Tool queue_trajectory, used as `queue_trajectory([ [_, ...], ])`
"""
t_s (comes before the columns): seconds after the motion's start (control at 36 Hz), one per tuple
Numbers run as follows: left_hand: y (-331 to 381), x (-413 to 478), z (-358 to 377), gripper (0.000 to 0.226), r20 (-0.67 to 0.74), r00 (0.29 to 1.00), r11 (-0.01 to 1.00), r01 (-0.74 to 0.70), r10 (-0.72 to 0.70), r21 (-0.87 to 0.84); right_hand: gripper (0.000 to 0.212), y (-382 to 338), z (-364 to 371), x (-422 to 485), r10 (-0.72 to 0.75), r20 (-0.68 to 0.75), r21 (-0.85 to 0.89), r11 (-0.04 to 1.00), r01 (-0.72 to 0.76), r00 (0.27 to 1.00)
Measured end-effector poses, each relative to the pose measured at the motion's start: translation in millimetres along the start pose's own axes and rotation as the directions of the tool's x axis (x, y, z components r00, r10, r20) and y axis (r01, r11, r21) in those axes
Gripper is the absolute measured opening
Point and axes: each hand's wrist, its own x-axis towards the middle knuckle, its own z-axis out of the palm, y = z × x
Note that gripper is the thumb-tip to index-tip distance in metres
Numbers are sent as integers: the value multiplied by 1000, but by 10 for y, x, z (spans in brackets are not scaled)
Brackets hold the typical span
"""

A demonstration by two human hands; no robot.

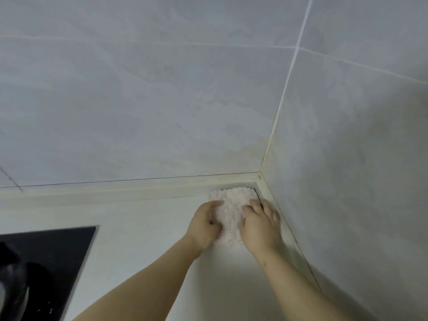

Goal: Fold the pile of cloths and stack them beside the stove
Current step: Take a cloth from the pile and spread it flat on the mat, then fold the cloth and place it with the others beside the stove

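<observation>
A pale pink fluffy cloth, folded into a small pad, lies on the white counter in the far right corner where the two tiled walls meet. My left hand holds its left edge, thumb on top and fingers curled at the side. My right hand lies over its right edge with the fingers spread flat toward the side wall. I cannot tell whether more cloths lie under it. The black glass stove is at the lower left, well apart from the cloth.
Grey tiled walls rise behind and to the right of the counter, with a raised cream lip along their base. A dark burner sits on the stove. Bare counter stretches between stove and cloth.
</observation>
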Motion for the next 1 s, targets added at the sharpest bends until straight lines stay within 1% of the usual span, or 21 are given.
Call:
queue_trajectory([
  [0.06,-32,49,59,53,-24,1000,1000,9,-9,-9,35,21,-1,53,-12,-13,-61,998,11,1000],
  [0.08,-44,72,78,50,-31,999,1000,21,-22,-14,35,29,-7,56,10,21,-73,997,-8,1000],
  [0.11,-48,92,93,49,-33,999,999,36,-36,-17,36,31,7,66,-4,22,-95,995,6,1000],
  [0.17,-46,136,113,48,-33,998,999,53,-54,-11,41,77,82,117,-24,21,-88,996,25,1000],
  [0.22,-14,152,111,48,-10,998,998,66,-66,16,42,97,79,125,-7,-7,-103,995,7,1000],
  [0.25,8,154,108,48,5,997,997,71,-72,41,42,94,76,126,-16,-24,-87,996,14,1000],
  [0.31,60,146,95,47,32,997,990,62,-66,123,42,82,73,114,-11,30,-57,998,13,999],
  [0.33,91,132,86,47,40,998,983,50,-58,177,42,68,92,100,-3,28,-31,1000,4,1000],
  [0.39,147,76,58,47,43,998,970,31,-42,239,40,17,94,54,29,-65,58,998,-25,997],
  [0.42,168,32,37,47,45,998,970,38,-50,239,40,-17,97,15,50,-104,109,993,-39,993],
  [0.44,185,-20,8,49,42,998,972,44,-55,233,41,-74,63,-42,67,-110,141,989,-51,992],
  [0.5,208,-167,-87,51,6,999,976,51,-53,211,44,-203,5,-171,67,-49,201,978,-56,997],
  [0.58,210,-463,-298,42,-70,996,988,68,-58,141,48,-415,-115,-381,37,33,308,950,-46,999],
  [0.69,165,-1020,-642,23,-163,983,996,82,-87,-36,49,-792,-310,-770,-12,155,487,871,-65,988],
  [0.78,100,-1505,-906,18,-238,966,990,67,-96,-128,47,-1122,-420,-1120,-61,210,615,784,-84,976],
  [0.89,-73,-2153,-1228,17,-369,920,970,42,-130,-237,37,-1601,-507,-1549,-201,252,716,697,-43,947],
  [1.0,-287,-2760,-1597,16,-511,840,951,19,-183,-309,30,-2164,-568,-1980,-345,292,785,619,-17,892],
])
